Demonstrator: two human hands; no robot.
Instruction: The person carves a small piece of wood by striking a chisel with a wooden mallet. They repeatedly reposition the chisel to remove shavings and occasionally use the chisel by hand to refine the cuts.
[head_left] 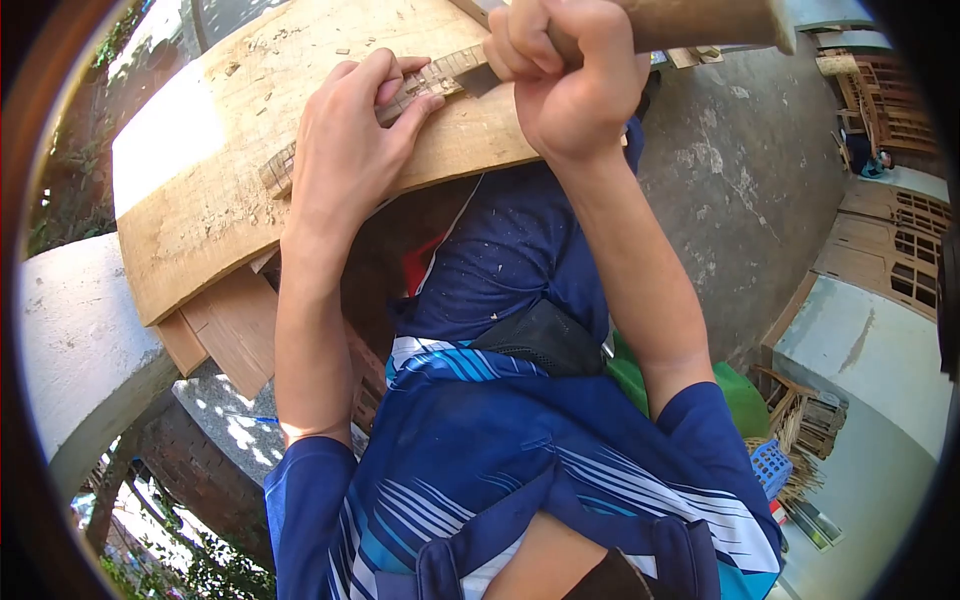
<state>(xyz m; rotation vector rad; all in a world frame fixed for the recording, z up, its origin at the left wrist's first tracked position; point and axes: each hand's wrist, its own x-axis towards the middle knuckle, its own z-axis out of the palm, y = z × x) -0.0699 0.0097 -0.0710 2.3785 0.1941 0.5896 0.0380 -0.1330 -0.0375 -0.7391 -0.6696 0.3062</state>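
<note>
My left hand (pixel 345 150) lies on a narrow wooden strip (pixel 445 72) marked with crosswise lines or notches, its thumb and fingers closed around the strip. The strip runs slantwise over a broad wooden board (pixel 230 110), and its near end (pixel 277 172) shows left of my wrist. Fisted higher up, my right hand (pixel 575 75) grips a chisel with a flat dark blade (pixel 477 80) and a thick wooden handle (pixel 705 24). The blade tip overlaps the strip in this view, just right of my left fingertips.
Shavings and chips (pixel 255 215) are scattered over the board. Below its left edge are brown wooden pieces (pixel 235 325) and a white curved ledge (pixel 85 320). Concrete floor (pixel 735 190) stretches to the right, toward carved wooden panels (pixel 890 235) and a blue plastic basket (pixel 770 467).
</note>
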